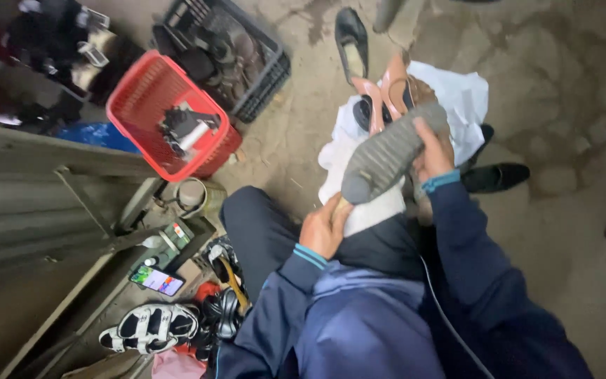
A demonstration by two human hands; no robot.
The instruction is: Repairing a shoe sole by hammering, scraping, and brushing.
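A shoe with a grey ribbed sole (387, 154) is turned sole-up over my lap. My right hand (431, 151) grips it at the toe end. At the heel end, my left hand (324, 228) holds what looks like a wooden handle, partly hidden under the shoe. A white cloth (372, 210) lies beneath the shoe on my knee. Both arms wear dark blue sleeves with teal cuffs.
Pink heeled shoes (387, 95) and black shoes (496, 177) lie on white sheets on the ground ahead. A red basket (145, 95) and a black crate (261, 70) stand at the left. A phone (157, 281) and black-and-white sandals (150, 327) lie by my left side.
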